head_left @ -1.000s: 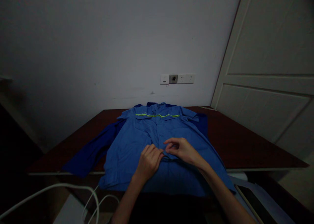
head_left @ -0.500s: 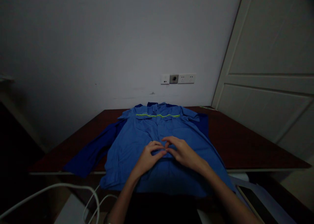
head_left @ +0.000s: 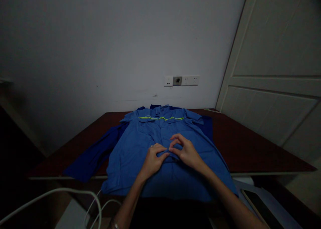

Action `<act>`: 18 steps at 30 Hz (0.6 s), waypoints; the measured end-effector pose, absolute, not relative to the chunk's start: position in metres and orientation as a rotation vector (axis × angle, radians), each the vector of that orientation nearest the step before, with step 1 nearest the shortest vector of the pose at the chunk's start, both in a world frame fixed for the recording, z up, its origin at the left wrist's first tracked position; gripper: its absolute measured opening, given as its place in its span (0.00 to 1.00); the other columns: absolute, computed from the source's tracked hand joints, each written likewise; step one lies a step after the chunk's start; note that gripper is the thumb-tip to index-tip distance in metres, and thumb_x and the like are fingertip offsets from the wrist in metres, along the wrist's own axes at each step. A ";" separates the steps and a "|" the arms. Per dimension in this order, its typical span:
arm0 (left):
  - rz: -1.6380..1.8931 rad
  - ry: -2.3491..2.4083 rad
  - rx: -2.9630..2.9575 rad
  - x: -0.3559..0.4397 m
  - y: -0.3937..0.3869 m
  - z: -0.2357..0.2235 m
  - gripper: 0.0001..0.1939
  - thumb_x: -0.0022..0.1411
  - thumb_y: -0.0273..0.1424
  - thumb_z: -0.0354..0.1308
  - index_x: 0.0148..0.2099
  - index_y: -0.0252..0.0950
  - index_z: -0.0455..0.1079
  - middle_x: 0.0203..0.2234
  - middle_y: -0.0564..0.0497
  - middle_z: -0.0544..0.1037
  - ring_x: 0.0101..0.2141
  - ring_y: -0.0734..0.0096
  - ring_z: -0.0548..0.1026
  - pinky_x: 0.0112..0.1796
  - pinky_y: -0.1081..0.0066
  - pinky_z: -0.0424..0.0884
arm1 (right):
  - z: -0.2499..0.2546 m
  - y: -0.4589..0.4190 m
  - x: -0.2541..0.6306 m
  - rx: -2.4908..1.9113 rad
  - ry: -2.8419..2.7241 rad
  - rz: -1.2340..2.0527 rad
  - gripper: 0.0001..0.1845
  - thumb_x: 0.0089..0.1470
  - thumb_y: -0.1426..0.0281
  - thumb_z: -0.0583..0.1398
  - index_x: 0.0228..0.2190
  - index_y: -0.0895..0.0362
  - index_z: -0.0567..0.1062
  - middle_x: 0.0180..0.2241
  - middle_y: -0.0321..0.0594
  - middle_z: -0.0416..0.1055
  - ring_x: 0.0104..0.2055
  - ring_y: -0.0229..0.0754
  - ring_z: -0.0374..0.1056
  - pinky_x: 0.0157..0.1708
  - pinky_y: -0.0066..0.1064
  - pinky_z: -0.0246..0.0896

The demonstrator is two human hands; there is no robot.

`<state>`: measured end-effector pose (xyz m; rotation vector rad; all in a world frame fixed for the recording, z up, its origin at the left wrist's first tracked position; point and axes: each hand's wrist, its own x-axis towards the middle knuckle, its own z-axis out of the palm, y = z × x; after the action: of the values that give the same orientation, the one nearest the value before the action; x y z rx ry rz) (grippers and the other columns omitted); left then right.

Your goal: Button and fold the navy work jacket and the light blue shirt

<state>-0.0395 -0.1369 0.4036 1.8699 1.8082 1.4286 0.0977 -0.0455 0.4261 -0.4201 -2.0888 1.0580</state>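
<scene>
Jacket (head_left: 132, 145) pinched in both hands (head_left: 153, 160) (head_left: 187, 153).

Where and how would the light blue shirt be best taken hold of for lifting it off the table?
Probably by the two lower corners of the light blue shirt, pinched from the near side. It lies spread out with its collar toward the wall, and its hem hangs past the table's front edge, leaving cloth free to grasp.

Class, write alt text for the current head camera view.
Two bare hands, left and right, pinch at the front of a blue jacket with a yellow-green stripe, spread on a dark red table.
</scene>
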 end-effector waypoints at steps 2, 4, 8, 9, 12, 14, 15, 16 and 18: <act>1.404 1.858 1.938 -0.038 -0.138 0.406 0.06 0.56 0.30 0.56 0.32 0.37 0.74 0.30 0.50 0.76 0.36 0.67 0.70 0.42 0.64 0.60 | 0.425 -0.044 0.096 -0.461 -2.019 1.170 0.15 0.42 0.72 0.60 0.35 0.56 0.63 0.25 0.33 0.71 0.31 0.38 0.67 0.39 0.32 0.58; 1.370 1.898 2.024 -0.036 -0.138 0.408 0.06 0.57 0.29 0.55 0.32 0.37 0.73 0.30 0.50 0.76 0.36 0.67 0.69 0.42 0.64 0.59 | 0.424 -0.040 0.094 -0.504 -1.959 1.309 0.18 0.39 0.71 0.62 0.34 0.56 0.62 0.24 0.32 0.70 0.29 0.38 0.67 0.35 0.31 0.59; 1.324 1.974 2.182 -0.033 -0.137 0.406 0.07 0.58 0.28 0.53 0.35 0.37 0.72 0.31 0.49 0.75 0.37 0.66 0.68 0.41 0.64 0.59 | 0.425 -0.029 0.091 -0.557 -1.877 1.567 0.22 0.33 0.72 0.64 0.33 0.56 0.62 0.21 0.30 0.70 0.25 0.37 0.65 0.30 0.30 0.60; 1.315 1.990 2.206 -0.033 -0.136 0.405 0.08 0.58 0.27 0.52 0.36 0.37 0.72 0.32 0.48 0.75 0.38 0.66 0.68 0.41 0.64 0.59 | 0.425 -0.027 0.090 -0.557 -1.872 1.609 0.22 0.32 0.72 0.64 0.33 0.56 0.62 0.20 0.29 0.69 0.24 0.36 0.65 0.30 0.29 0.59; 1.257 1.951 2.226 -0.034 -0.136 0.406 0.08 0.57 0.28 0.53 0.37 0.37 0.73 0.33 0.48 0.75 0.39 0.65 0.68 0.43 0.63 0.60 | 0.426 -0.023 0.094 -0.509 -1.933 1.698 0.21 0.33 0.73 0.63 0.33 0.57 0.64 0.19 0.28 0.68 0.23 0.34 0.64 0.28 0.27 0.58; 1.162 1.802 2.205 -0.040 -0.138 0.415 0.07 0.54 0.29 0.57 0.37 0.38 0.73 0.34 0.49 0.75 0.40 0.65 0.69 0.44 0.64 0.61 | 0.428 -0.023 0.100 -0.437 -2.086 1.717 0.19 0.35 0.72 0.63 0.34 0.58 0.66 0.21 0.29 0.69 0.24 0.33 0.64 0.28 0.26 0.57; 1.098 1.697 2.188 -0.044 -0.137 0.422 0.08 0.53 0.30 0.58 0.37 0.38 0.74 0.35 0.50 0.75 0.39 0.66 0.70 0.44 0.65 0.62 | 0.430 -0.022 0.103 -0.391 -2.180 1.712 0.19 0.36 0.71 0.63 0.34 0.58 0.67 0.22 0.30 0.69 0.25 0.33 0.64 0.28 0.26 0.57; 1.044 1.597 2.163 -0.050 -0.136 0.432 0.08 0.51 0.31 0.59 0.37 0.39 0.74 0.35 0.50 0.76 0.39 0.67 0.71 0.43 0.67 0.63 | 0.432 -0.022 0.105 -0.352 -2.263 1.691 0.18 0.38 0.69 0.63 0.35 0.58 0.68 0.23 0.32 0.70 0.26 0.33 0.65 0.29 0.26 0.58; 1.043 1.481 2.087 -0.066 -0.128 0.456 0.09 0.52 0.32 0.59 0.37 0.38 0.74 0.36 0.51 0.76 0.38 0.68 0.72 0.41 0.69 0.65 | 0.439 -0.016 0.105 -0.321 -2.359 1.591 0.18 0.41 0.65 0.62 0.37 0.59 0.70 0.26 0.34 0.70 0.27 0.34 0.65 0.29 0.26 0.58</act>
<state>-0.0657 -0.1284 0.4558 2.0874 1.4805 1.0429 0.1047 -0.0157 0.4391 -0.3212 -2.3592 1.5913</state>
